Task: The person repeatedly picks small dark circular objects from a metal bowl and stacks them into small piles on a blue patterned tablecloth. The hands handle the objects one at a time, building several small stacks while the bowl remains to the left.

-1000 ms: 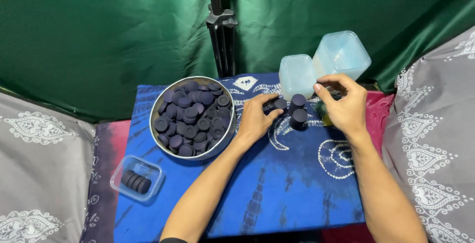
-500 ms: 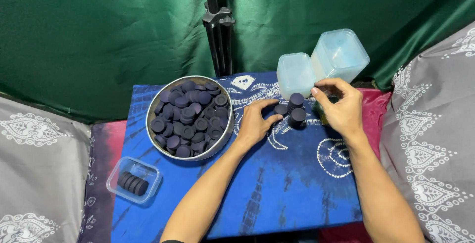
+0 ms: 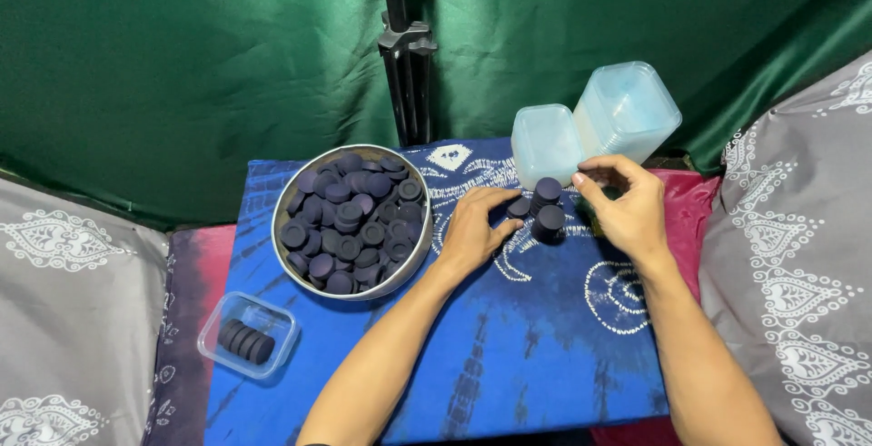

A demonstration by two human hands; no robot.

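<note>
Cloth (image 3: 509,355), blue with white tie-dye marks, covers a small table set before a green satin backdrop (image 3: 182,64); a black tripod leg (image 3: 406,55) stands at twelve o'clock, and grey patterned cushions (image 3: 64,319) flank the table at nine and three.

Two short stacks of dark round discs (image 3: 548,206) stand upright just past the table's centre, toward one o'clock, their long axes vertical and flat faces up. The left hand (image 3: 477,228) lies palm down on the cloth, fingers spread loose, fingertips at a single disc (image 3: 518,207) beside the stacks; it grips nothing. The right hand (image 3: 627,205) curls at the stacks' three o'clock side, thumb and forefinger pinched; whether anything sits between them cannot be told.

A round metal bowl (image 3: 291,260) heaped with the same discs sits at ten o'clock, touching the left wrist. Two pale blue container stacks (image 3: 590,128) lean at the far edge, just behind the discs. A clear tub (image 3: 213,346) with a row of discs on edge rests at the eight o'clock corner. Bare cloth stretches from the centre to the near edge between the forearms.
</note>
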